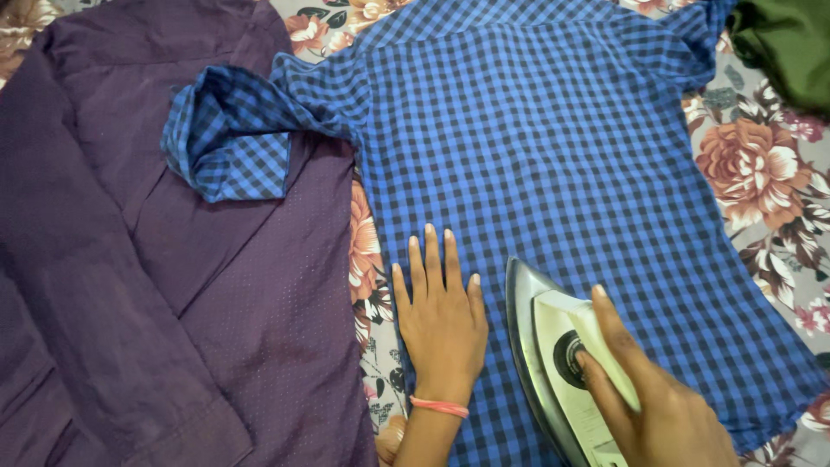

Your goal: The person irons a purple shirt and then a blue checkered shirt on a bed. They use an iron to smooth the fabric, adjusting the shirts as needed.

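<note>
A blue and black checked shirt (553, 164) lies spread back-up on a flowered sheet (761, 173). My left hand (441, 316) rests flat on the shirt's lower left part, fingers stretched forward, with a pink band on the wrist. My right hand (653, 406) grips the handle of a white clothes iron (553, 355), whose metal soleplate sits on the shirt just right of my left hand, tip pointing away from me. One short sleeve (229, 138) of the shirt lies folded over onto a purple garment.
A dark purple garment (147, 285) covers the left side of the sheet. A dark green cloth (791, 47) lies bunched at the top right corner. Flowered sheet shows along the right edge and between the two shirts.
</note>
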